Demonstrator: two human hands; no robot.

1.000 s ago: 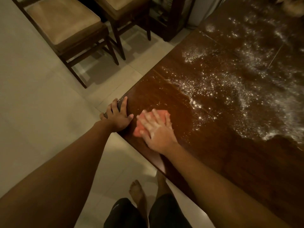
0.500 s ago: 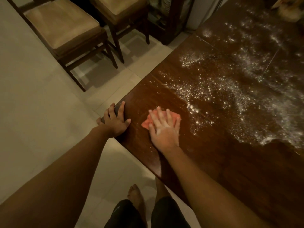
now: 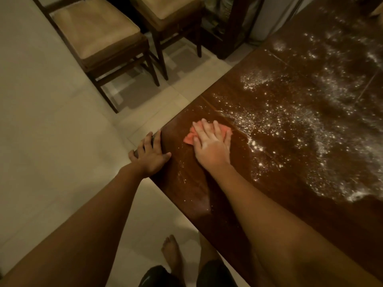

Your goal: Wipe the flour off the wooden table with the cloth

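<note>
Wiping step in hand: right hand [image 3: 211, 146] grip flat, fingers straight, pressing cloth [image 3: 189, 138] on counter [image 3: 310, 214]; next stroke should reach flour [image 3: 290, 129] just beyond.

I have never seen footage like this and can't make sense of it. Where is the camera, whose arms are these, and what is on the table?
There is no machine here. A person wears a wide-angle camera on the head, so you look down along their own two arms. The right hand presses flat on a pink cloth lying on the dark wooden table. The left hand rests on the table's edge near its corner and holds nothing. White flour lies scattered over the table beyond the cloth. Cushioned chairs stand on the floor to the left, and a bare foot shows at the bottom.
</note>
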